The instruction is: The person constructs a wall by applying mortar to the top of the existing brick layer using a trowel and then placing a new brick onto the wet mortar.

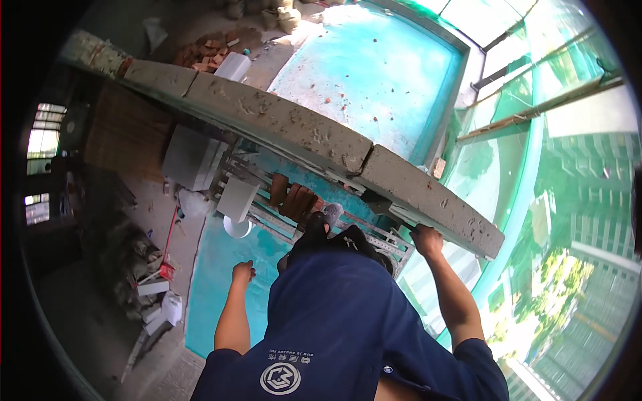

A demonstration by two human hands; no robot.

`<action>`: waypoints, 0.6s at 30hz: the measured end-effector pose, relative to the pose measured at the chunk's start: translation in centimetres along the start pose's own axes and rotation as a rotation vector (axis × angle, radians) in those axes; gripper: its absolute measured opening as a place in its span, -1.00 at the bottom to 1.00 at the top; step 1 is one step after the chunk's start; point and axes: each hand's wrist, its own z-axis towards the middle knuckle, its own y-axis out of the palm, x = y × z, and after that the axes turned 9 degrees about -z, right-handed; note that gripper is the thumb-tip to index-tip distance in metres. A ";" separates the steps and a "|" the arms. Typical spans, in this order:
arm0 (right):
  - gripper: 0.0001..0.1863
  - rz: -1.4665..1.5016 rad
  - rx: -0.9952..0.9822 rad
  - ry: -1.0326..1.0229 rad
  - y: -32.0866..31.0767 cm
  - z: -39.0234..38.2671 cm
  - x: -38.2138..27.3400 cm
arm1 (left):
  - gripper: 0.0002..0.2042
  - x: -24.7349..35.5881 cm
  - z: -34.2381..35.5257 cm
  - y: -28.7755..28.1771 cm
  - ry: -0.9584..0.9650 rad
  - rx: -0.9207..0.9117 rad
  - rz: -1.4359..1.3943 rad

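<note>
My right hand is closed around the dark handle of a tool, apparently a trowel, at the side of a wall of grey blocks. The blade is partly hidden below the blocks. My left hand hangs over the turquoise floor with fingers curled and nothing visible in them. Below me, reddish-brown bricks and a pale block lie on a metal scaffold, where my feet rest near the bricks.
Beyond the wall are broken bricks, sacks and a turquoise-coated area. Green netting and poles line the right side. Grey slabs, a red long-handled tool and rubble are on the left.
</note>
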 end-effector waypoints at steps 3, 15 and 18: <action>-0.70 0.000 0.178 -0.097 2.5 1.6 -2.0 | -0.74 -2.1 -2.1 0.9 -0.030 0.009 -0.212; -0.75 0.172 0.222 -0.172 -0.9 0.6 -5.1 | -0.64 1.6 -5.4 7.6 0.182 -0.171 -0.253; -0.75 0.144 0.205 -0.159 -3.1 -0.4 -5.1 | -0.63 2.5 -5.4 8.0 0.209 -0.167 -0.258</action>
